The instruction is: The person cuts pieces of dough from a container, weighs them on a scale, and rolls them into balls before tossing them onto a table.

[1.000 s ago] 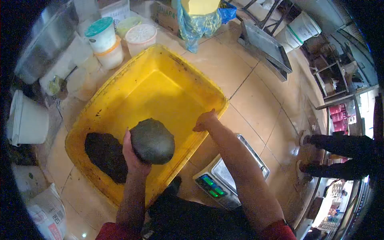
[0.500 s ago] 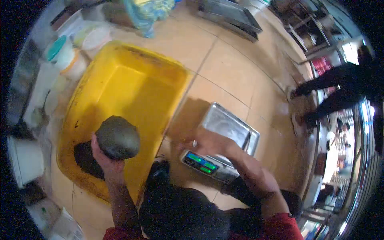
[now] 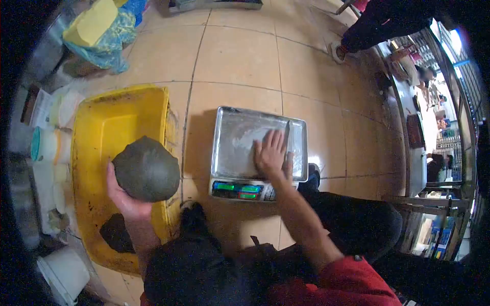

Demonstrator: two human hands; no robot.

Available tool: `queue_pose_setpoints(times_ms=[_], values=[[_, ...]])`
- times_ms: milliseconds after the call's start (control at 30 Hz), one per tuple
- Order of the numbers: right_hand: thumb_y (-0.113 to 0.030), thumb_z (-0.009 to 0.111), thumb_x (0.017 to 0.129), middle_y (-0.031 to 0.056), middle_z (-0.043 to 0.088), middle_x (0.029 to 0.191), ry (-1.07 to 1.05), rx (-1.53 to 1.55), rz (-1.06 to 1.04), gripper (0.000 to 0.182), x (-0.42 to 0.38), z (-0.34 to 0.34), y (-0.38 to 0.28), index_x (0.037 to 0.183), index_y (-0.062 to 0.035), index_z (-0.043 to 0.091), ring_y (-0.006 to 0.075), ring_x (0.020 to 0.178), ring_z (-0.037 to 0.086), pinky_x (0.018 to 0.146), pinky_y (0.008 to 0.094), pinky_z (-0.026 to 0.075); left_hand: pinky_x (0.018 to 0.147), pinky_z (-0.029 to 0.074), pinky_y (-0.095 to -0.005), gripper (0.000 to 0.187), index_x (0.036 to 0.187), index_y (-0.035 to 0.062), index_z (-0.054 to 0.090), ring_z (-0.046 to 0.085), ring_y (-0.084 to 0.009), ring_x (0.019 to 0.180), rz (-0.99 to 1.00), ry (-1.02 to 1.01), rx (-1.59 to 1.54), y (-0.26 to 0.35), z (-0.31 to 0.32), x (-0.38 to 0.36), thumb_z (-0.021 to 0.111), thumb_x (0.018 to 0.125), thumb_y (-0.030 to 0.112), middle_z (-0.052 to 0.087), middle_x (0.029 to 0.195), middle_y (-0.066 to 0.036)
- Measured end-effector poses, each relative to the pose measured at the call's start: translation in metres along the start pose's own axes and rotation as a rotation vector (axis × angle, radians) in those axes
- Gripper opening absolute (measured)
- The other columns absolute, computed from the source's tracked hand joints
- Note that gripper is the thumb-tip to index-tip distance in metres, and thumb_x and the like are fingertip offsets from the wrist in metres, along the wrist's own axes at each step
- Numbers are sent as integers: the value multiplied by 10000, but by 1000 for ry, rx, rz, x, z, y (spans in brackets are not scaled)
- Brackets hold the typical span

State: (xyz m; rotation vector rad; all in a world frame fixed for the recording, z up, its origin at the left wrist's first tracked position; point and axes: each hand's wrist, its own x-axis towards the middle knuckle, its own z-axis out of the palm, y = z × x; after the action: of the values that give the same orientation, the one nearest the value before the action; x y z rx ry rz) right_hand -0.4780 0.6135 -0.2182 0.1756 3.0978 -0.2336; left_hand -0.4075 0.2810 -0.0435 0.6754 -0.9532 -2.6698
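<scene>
A large dark grey-green lump [image 3: 146,169] rests on my left hand [image 3: 127,203], held over the yellow tub [image 3: 167,109]. My right hand [image 3: 271,153] lies flat with spread fingers on the metal tray [image 3: 240,137] of a digital scale [image 3: 237,190]. Beside it, along the tray's right side, is a long thin dark tool [image 3: 287,140], perhaps a knife. A second dark lump [image 3: 117,233] sits in the near end of the tub. The scale's display is lit.
White tubs [image 3: 47,145] line the left side, with a white bucket [image 3: 65,275] nearer. A yellow block in blue plastic [image 3: 104,38] lies at the upper left. Another person [image 3: 380,25] stands at the upper right, near shelving [image 3: 439,201].
The view has turned and shifted. My right hand has come down from above the scale's display onto the tray. My left hand still holds the lump.
</scene>
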Motion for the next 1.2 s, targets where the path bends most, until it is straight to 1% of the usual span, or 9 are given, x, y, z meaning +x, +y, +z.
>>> queue_pose_setpoints(times_ms=[133, 233, 367, 533, 600, 667, 1000, 1067, 1200], values=[[-429, 365, 916, 294, 336, 1354, 63, 7, -310, 622, -72, 1, -45, 1345, 20, 331, 381, 1302, 287, 1073, 531, 143, 870, 462, -452, 440, 1086, 62, 574, 595, -260, 981, -84, -40, -26, -33, 20, 14, 460, 887, 437, 616, 1072, -97], [-409, 364, 934, 269, 585, 1079, -556, 344, -491, 511, -31, -21, -44, 1194, 1, 522, 346, 1068, 544, 946, 521, 349, 863, 466, -448, 447, 1068, 60, 581, 606, -261, 953, -215, -101, 6, -49, 47, 15, 474, 876, 449, 625, 1051, -96], [-273, 373, 961, 126, 628, 765, 134, 951, 69, 336, -11, -140, -60, 1063, -12, 558, 260, 736, 607, 565, 395, 434, 856, 470, -443, 456, 1057, 58, 586, 618, -263, 924, -294, -179, 72, -56, 75, 13, 468, 876, 460, 631, 1032, -99], [-220, 429, 904, 229, 537, 1133, 631, 901, -341, 389, -35, -214, -111, 1210, 20, 428, 312, 1079, 519, 907, 409, 401, 806, 489, -405, 415, 1020, 89, 582, 622, -240, 857, -273, -154, 54, -72, 110, 1, 479, 876, 463, 629, 952, -90], [-302, 368, 946, 178, 452, 1243, 301, 811, -533, 472, -32, -165, -116, 1307, 1, 361, 255, 1138, 440, 970, 375, 326, 762, 500, -408, 410, 981, 98, 580, 622, -222, 806, -161, -84, 84, -80, 117, -2, 463, 882, 477, 634, 899, -63], [-503, 378, 910, 181, 416, 1308, -432, 1791, -68, 607, -13, -157, -98, 1321, -57, 372, 271, 1255, 356, 1047, 392, 263, 752, 497, -387, 414, 970, 106, 581, 609, -188, 805, -86, -86, 221, -78, 122, -8, 443, 892, 489, 620, 885, -43], [-436, 575, 851, 136, 637, 963, -333, 2029, 270, 493, -35, -212, -67, 1058, 12, 568, 257, 848, 644, 743, 414, 535, 954, 399, -390, 748, 1388, 90, 283, 448, -221, 1185, -465, -643, 433, -64, 70, 40, 428, 855, 594, 374, 1351, -76], [-449, 591, 841, 113, 642, 918, -417, 1830, 308, 497, -37, -213, -66, 1041, 6, 589, 214, 784, 635, 710, 375, 525, 959, 389, -386, 759, 1388, 96, 283, 456, -221, 1175, 3, -606, 943, -76, 63, 34, 451, 840, 594, 370, 1354, -79], [-458, 576, 850, 116, 610, 994, -608, 1762, 129, 542, -45, -203, -87, 1072, 37, 564, 194, 931, 559, 844, 316, 435, 857, 432, -289, 490, 1205, 83, 482, 536, -154, 989, -483, -774, 445, -89, 76, 1, 648, 804, 311, 556, 1097, -43]])
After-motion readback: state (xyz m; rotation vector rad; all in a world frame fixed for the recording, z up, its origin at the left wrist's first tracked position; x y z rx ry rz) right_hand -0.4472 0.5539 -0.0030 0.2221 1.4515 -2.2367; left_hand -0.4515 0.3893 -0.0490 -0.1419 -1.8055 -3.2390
